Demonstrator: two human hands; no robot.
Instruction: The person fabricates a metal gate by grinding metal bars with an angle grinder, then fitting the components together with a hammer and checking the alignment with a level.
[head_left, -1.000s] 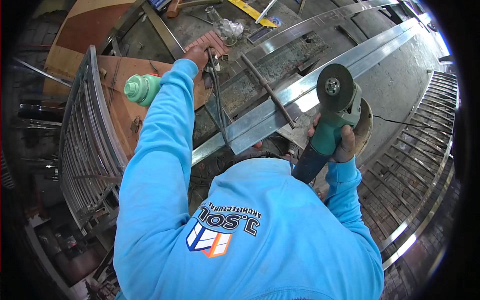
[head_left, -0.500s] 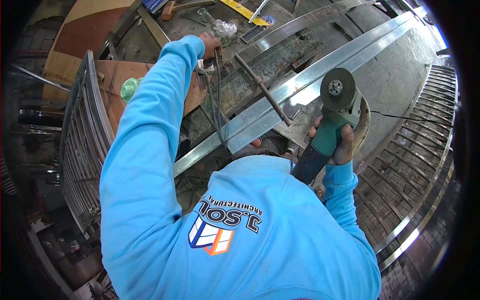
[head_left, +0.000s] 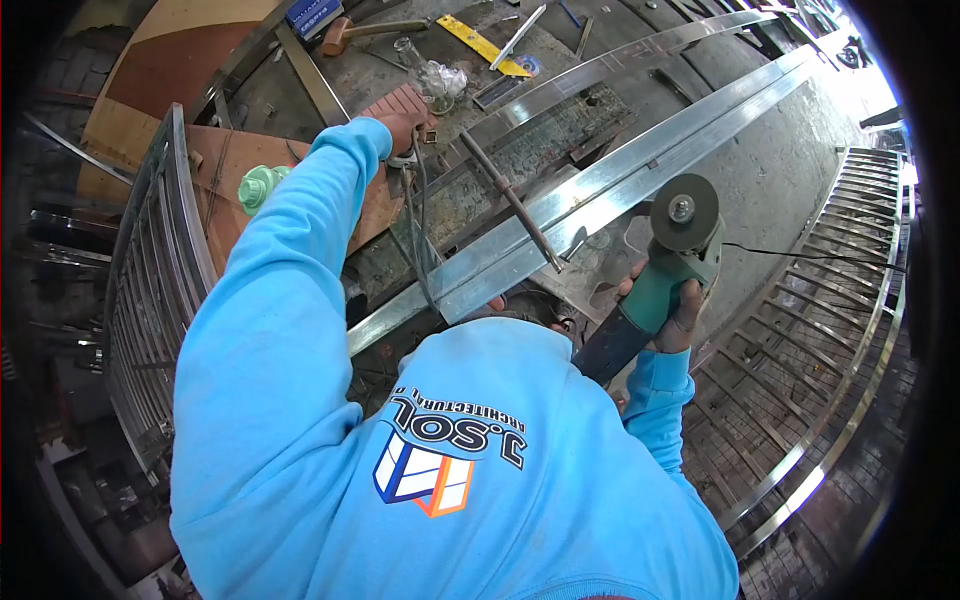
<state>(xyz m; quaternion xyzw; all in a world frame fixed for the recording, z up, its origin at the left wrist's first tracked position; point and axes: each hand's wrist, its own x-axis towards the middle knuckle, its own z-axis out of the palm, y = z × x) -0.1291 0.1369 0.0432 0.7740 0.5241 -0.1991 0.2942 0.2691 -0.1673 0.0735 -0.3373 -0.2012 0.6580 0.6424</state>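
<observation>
My right hand (head_left: 684, 318) grips a green and black angle grinder (head_left: 655, 285), its grey disc (head_left: 685, 211) turned up towards me. My left hand (head_left: 400, 115) is at the far side of the bench with fingers stretched out, above a small square-ended metal piece (head_left: 430, 136). A dark cable (head_left: 420, 215) hangs below that hand and crosses the steel. Long shiny metal bars (head_left: 590, 188) run diagonally in front of me. A rusty clamp rod (head_left: 513, 200) lies across them. What is under my left palm is hidden.
At the back lie a wooden mallet (head_left: 338, 36), a yellow level (head_left: 480, 44) and a clear glass bottle (head_left: 408, 52). Slatted metal frames stand at the left (head_left: 150, 300) and right (head_left: 800, 340). A green plastic container (head_left: 260, 188) sits by my left arm. A thin cord (head_left: 800, 255) trails right.
My left hand has shifted left and its curled fingers have straightened. The grinder stays in my right hand, slightly lower in view, and its disc looks smoother. The view has shifted a little.
</observation>
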